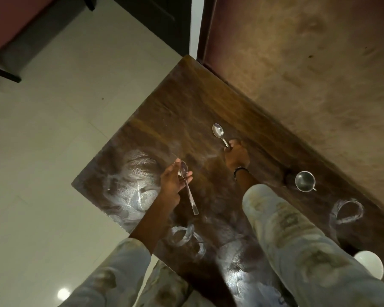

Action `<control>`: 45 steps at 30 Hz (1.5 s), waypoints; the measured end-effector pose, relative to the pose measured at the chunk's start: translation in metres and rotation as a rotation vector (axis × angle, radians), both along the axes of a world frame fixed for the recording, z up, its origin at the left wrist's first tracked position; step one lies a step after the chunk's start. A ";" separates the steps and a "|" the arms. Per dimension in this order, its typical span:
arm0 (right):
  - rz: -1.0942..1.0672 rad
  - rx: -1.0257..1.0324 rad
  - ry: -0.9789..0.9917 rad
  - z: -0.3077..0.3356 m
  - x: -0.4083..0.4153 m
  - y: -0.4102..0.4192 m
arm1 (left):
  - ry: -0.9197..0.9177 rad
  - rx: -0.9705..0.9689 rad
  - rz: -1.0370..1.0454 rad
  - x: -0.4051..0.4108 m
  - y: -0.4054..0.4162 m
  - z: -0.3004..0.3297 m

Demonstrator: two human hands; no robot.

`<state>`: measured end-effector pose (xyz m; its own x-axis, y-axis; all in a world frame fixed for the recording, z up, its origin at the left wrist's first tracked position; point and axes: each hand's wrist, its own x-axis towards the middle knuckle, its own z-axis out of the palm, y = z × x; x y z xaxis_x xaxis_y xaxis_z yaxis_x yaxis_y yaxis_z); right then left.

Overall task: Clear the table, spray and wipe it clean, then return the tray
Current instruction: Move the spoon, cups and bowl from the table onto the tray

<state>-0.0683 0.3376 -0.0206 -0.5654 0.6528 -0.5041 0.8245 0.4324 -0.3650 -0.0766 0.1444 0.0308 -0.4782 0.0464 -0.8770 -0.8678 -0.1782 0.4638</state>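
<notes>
Ana: Table point(208, 107) first. It is standing right under the person, with its long side touching the wall point(319, 63). It is dark brown wood, flat and a bit shiny, and white dusty rings and smears are lying all over it.

Ben: What is sitting closest?

Ana: A round white bowl point(369, 265) is sitting near the bottom right edge, partly cut off. It is looking smooth.

Ben: And the hands?

Ana: The left hand point(172, 185) is curling its fingers around a spoon point(187, 187), pinching it near the scoop. The long flat handle is poking back toward the person. The right hand point(236, 155) is gripping the handle end of a second spoon point(218, 132), with the scoop pointing away. Both spoons are shiny metal.

Ben: What could go wrong?

Ana: I think the left spoon could slip, because it is being held near the slick scoop and the heavy handle is hanging free. It could be clanging onto the table or the pale tile floor point(64, 129).

Ben: Anything else?

Ana: A little shiny metal cup point(304, 181) is sitting just beside the right sleeve point(286, 229). I think the arm could be knocking it over when it is pulling back. I am not seeing the tray anywhere.
</notes>
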 end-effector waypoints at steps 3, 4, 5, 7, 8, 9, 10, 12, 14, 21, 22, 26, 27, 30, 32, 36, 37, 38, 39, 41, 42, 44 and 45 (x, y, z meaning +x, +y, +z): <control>0.006 0.029 -0.009 -0.006 0.001 0.001 | 0.011 0.011 -0.031 -0.001 0.002 0.000; 0.014 0.031 -0.021 -0.008 0.001 0.002 | 0.012 0.018 -0.031 -0.002 0.002 0.000; 0.021 0.028 -0.036 -0.010 0.002 0.002 | 0.011 0.025 -0.031 -0.002 0.003 0.000; 0.023 -0.001 -0.056 -0.011 0.007 0.000 | 0.009 0.035 -0.041 0.000 0.005 0.002; 0.022 -0.018 -0.054 -0.010 0.010 -0.001 | 0.008 0.037 -0.048 0.001 0.006 0.003; 0.013 -0.040 -0.037 -0.007 0.015 -0.004 | 0.006 0.038 -0.053 0.002 0.006 0.005; -0.022 -0.077 0.010 -0.003 0.020 -0.008 | 0.000 0.041 -0.053 0.003 0.007 0.007; -0.164 -0.232 0.182 0.013 0.035 -0.020 | -0.013 0.056 -0.045 0.005 0.007 0.012; -0.236 -0.361 0.351 0.038 0.056 -0.037 | -0.003 0.075 -0.044 0.009 0.008 0.020; -0.187 -0.474 0.510 0.108 0.137 -0.084 | 0.094 0.084 -0.104 0.035 0.017 0.057; -0.196 -0.451 0.525 0.112 0.143 -0.086 | 0.108 0.087 -0.119 0.040 0.018 0.062; -0.220 -0.380 0.565 0.133 0.170 -0.088 | 0.173 0.138 -0.171 0.073 0.025 0.091; -0.209 -0.359 0.571 0.138 0.177 -0.087 | 0.191 0.148 -0.177 0.081 0.027 0.096; -0.180 -0.296 0.588 0.159 0.207 -0.085 | 0.235 0.165 -0.188 0.113 0.034 0.118; -0.157 -0.239 0.593 0.172 0.229 -0.081 | 0.257 0.170 -0.188 0.137 0.039 0.131; 0.016 -0.114 0.574 0.208 0.288 -0.072 | 0.321 0.150 -0.193 0.196 0.050 0.156; 0.059 -0.074 0.534 0.216 0.300 -0.070 | 0.337 0.140 -0.183 0.208 0.053 0.161; 0.086 -0.033 0.481 0.225 0.316 -0.069 | 0.353 0.131 -0.175 0.223 0.057 0.167; 0.103 0.011 0.420 0.233 0.331 -0.068 | 0.367 0.124 -0.167 0.239 0.062 0.172; 0.151 0.116 0.281 0.246 0.358 -0.065 | 0.387 0.115 -0.166 0.269 0.069 0.182; 0.182 0.156 0.228 0.250 0.368 -0.064 | 0.393 0.117 -0.173 0.280 0.072 0.185; 0.211 0.193 0.190 0.262 0.391 -0.063 | 0.404 0.129 -0.199 0.305 0.077 0.192; 0.213 0.206 0.194 0.267 0.402 -0.063 | 0.410 0.133 -0.207 0.315 0.079 0.196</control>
<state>0.3336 0.2742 0.2468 -0.7724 0.5865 -0.2439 0.6316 0.6682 -0.3933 0.2387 0.2232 0.2267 -0.7525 0.2763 -0.5978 -0.6414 -0.1017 0.7604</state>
